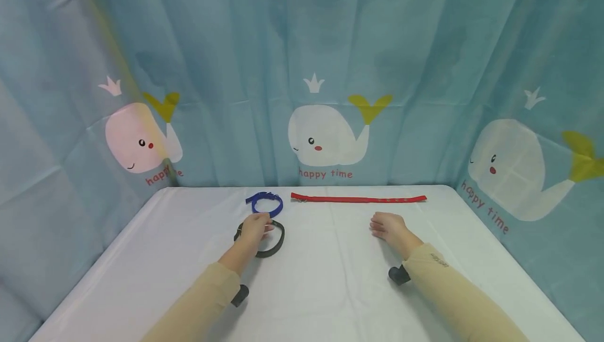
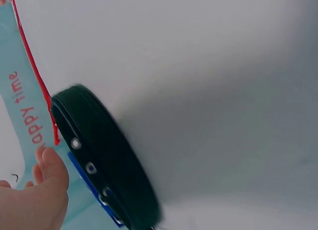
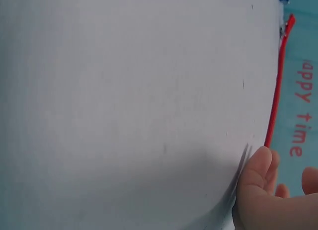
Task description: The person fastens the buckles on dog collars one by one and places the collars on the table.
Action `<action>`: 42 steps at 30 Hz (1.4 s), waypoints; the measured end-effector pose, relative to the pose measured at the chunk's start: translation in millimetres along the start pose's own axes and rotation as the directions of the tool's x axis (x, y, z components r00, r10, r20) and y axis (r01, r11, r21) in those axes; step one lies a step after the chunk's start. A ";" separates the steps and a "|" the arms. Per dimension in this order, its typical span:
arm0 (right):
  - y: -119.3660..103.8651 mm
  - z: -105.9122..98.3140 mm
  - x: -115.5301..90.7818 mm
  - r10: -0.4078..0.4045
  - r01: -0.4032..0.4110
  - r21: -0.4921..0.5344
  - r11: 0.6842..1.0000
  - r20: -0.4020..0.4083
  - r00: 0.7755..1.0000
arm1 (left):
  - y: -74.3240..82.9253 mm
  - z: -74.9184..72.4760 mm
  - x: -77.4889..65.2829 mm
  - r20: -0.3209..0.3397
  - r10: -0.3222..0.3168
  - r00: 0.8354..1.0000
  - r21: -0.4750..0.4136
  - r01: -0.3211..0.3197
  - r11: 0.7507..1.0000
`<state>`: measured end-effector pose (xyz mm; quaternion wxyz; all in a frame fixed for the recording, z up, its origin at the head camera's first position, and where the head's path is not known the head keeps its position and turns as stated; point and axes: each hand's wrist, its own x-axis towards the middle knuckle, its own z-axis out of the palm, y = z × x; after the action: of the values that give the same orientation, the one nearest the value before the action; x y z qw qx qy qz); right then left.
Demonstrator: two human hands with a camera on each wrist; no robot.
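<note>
My left hand (image 1: 255, 228) hovers over the near-left side of a dark green collar (image 1: 279, 245), coiled into a loop on the white table. In the left wrist view that collar (image 2: 107, 145) stands on its edge with metal eyelets, and the thumb and fingers of the hand (image 2: 42, 195) are loosely bent beside it, gripping nothing. Just behind lies a blue collar (image 1: 259, 195), also looped, with a buckle. A red collar (image 1: 358, 200) is stretched straight along the table's back. Nearer than its right end, my right hand (image 1: 390, 231) holds nothing, fingers loosely curled.
The white table (image 1: 325, 279) ends at a back edge against a light blue curtain (image 1: 226, 142) printed with whales. More curtain hangs on both sides. A dark wrist device (image 1: 398, 275) shows under the right sleeve, another (image 1: 240, 296) under the left.
</note>
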<state>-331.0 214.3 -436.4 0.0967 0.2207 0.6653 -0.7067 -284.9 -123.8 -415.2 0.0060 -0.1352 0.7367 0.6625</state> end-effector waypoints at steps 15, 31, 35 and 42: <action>-17.4 -54.1 2.5 -0.034 0.028 0.061 0.998 0.101 0.994 | 11.7 37.6 14.9 0.023 -0.056 0.998 -0.095 0.058 0.994; -22.2 -92.4 12.0 -0.058 0.046 0.175 0.984 0.062 0.996 | 12.9 59.4 39.7 0.032 -0.155 0.987 -0.180 0.158 0.971; -24.9 -100.0 17.7 -0.063 0.054 0.194 0.980 0.041 0.997 | 15.1 64.6 45.2 0.070 -0.180 0.981 -0.255 0.192 0.948; -27.9 -108.9 28.1 -0.129 0.128 0.012 0.992 0.047 0.991 | 21.6 69.7 56.8 0.120 -0.212 0.970 -0.286 0.238 0.928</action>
<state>-347.8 328.4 -425.6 0.0659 0.1609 0.6725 -0.7194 -356.0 -64.7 -413.4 0.0934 -0.1893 0.6071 0.7661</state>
